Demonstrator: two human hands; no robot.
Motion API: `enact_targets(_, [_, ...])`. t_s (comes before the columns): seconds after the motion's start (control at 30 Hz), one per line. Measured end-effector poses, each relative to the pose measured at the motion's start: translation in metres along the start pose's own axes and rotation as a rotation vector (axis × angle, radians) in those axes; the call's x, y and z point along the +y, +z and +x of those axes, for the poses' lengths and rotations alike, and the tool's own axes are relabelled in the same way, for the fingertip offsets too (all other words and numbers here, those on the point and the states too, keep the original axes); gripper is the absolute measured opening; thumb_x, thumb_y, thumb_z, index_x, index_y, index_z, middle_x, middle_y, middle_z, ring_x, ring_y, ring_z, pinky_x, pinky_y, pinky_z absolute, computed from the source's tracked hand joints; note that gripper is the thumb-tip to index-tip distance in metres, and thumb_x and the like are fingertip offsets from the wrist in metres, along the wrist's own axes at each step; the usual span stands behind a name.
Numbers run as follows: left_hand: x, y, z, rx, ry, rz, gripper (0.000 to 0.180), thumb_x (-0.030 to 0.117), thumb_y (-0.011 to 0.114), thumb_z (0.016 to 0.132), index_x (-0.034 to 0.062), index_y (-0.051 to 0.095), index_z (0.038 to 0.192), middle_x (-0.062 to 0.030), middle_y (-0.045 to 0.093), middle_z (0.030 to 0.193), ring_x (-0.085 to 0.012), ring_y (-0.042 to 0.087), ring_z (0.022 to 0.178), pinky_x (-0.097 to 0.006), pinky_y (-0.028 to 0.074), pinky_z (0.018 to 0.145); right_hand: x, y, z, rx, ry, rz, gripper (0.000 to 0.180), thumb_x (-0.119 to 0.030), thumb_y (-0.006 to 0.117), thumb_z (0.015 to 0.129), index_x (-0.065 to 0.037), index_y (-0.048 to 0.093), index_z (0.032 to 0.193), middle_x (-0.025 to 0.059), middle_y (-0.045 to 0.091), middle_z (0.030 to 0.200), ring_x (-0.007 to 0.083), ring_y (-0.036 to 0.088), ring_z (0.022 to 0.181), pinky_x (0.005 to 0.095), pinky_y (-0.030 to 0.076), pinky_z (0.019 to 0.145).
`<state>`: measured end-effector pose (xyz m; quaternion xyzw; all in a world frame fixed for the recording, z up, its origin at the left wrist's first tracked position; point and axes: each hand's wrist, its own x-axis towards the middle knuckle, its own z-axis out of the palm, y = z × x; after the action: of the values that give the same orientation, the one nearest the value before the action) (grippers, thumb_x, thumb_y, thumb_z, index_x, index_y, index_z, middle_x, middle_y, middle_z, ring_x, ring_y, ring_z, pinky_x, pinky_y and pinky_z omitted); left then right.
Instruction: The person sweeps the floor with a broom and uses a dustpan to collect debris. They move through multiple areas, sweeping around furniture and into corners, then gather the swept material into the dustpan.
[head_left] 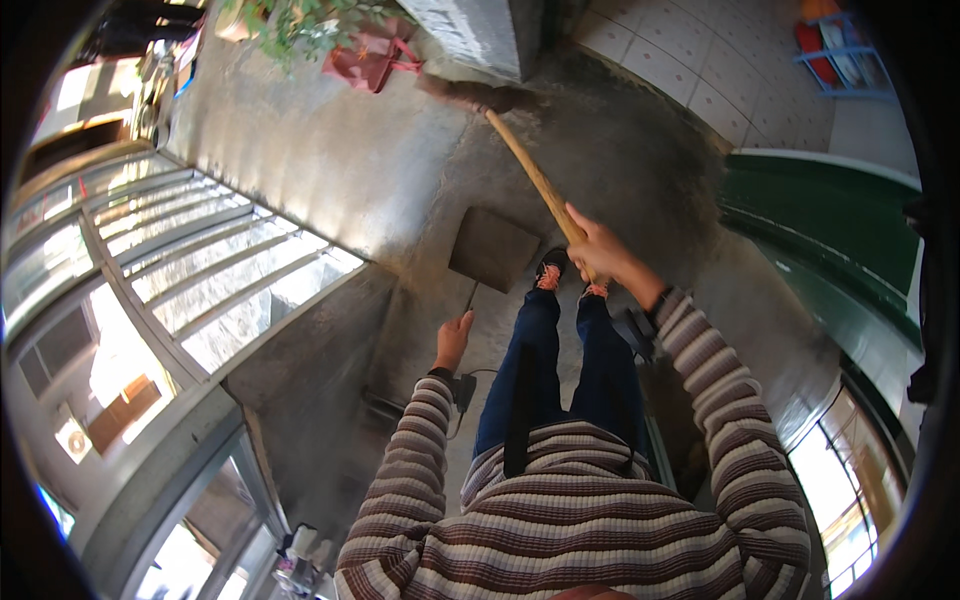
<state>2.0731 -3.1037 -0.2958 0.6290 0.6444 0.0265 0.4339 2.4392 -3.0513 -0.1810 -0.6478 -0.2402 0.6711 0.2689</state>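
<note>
My right hand [598, 252] grips the wooden handle of a broom [530, 170], whose dark bristle head rests on the concrete floor far ahead by a wall corner. My left hand [453, 338] holds the thin handle of a flat brown dustpan [493, 248]. The dustpan sits on the floor just left of my feet in orange-laced shoes [550, 271]. Both arms wear striped sleeves, and my legs are in blue jeans.
A glazed metal-framed railing [200, 270] runs along the left. A red bag [365, 62] and a green plant [300, 22] stand at the far wall. White tiled floor [700, 60] lies at upper right, beside a green wall [830, 240]. A cable trails by my left wrist.
</note>
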Motion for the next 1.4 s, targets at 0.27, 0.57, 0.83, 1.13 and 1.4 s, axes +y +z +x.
enact_targets(0.27, [-0.042, 0.023, -0.080, 0.113, -0.378, -0.263, 0.052, 0.044, 0.052, 0.088, -0.0057, 0.057, 0.074, -0.0223, 0.047, 0.060, -0.0291, 0.041, 0.054, -0.041, 0.040, 0.058, 0.060, 0.053, -0.011, -0.041, 0.003, -0.580, 0.082, -0.008, 0.056, 0.071, -0.019, 0.021, 0.144, 0.0163, 0.063, 0.071, 0.0245, 0.062, 0.050, 0.0359, 0.050, 0.050])
enact_targets(0.57, [-0.079, 0.065, -0.189, 0.384, -0.552, -0.282, 0.052, 0.048, 0.052, 0.087, -0.0032, 0.064, 0.083, -0.0266, 0.059, 0.074, -0.0374, 0.057, 0.068, -0.041, 0.045, 0.067, 0.070, -0.026, -0.145, -0.353, 0.386, -0.461, 0.084, 0.001, 0.055, 0.071, -0.020, 0.021, 0.145, 0.0055, 0.053, 0.057, 0.0143, 0.051, 0.042, 0.0292, 0.044, 0.040])
enact_targets(0.83, [-0.108, 0.087, -0.286, 0.586, -0.728, -0.315, 0.056, 0.050, 0.050, 0.087, -0.0039, 0.064, 0.081, -0.0275, 0.059, 0.075, -0.0406, 0.058, 0.072, -0.043, 0.045, 0.069, 0.045, -0.060, -0.197, -0.204, 0.535, -0.200, 0.058, -0.003, 0.056, 0.077, -0.013, 0.037, 0.130, 0.0038, 0.051, 0.062, 0.0143, 0.051, 0.047, 0.0283, 0.045, 0.041])
enact_targets(1.13, [-0.136, 0.149, -0.339, 0.574, -0.795, -0.441, 0.059, 0.051, 0.048, 0.087, -0.0042, 0.063, 0.075, -0.0292, 0.058, 0.075, -0.0439, 0.056, 0.075, -0.048, 0.043, 0.070, 0.117, 0.076, -0.148, -0.321, 0.777, -0.149, 0.024, -0.006, 0.058, 0.079, -0.005, 0.046, 0.100, 0.0049, 0.051, 0.064, 0.0167, 0.053, 0.050, 0.0312, 0.047, 0.046])
enact_targets(1.4, [-0.135, 0.163, -0.354, 0.699, -0.790, -0.553, 0.056, 0.048, 0.052, 0.086, -0.0057, 0.062, 0.073, -0.0256, 0.055, 0.063, -0.0369, 0.052, 0.058, -0.045, 0.041, 0.061, 0.054, 0.150, -0.136, -0.511, 0.830, -0.181, 0.043, -0.002, 0.055, 0.077, -0.006, 0.040, 0.118, 0.0043, 0.050, 0.065, 0.0115, 0.049, 0.049, 0.0266, 0.044, 0.044])
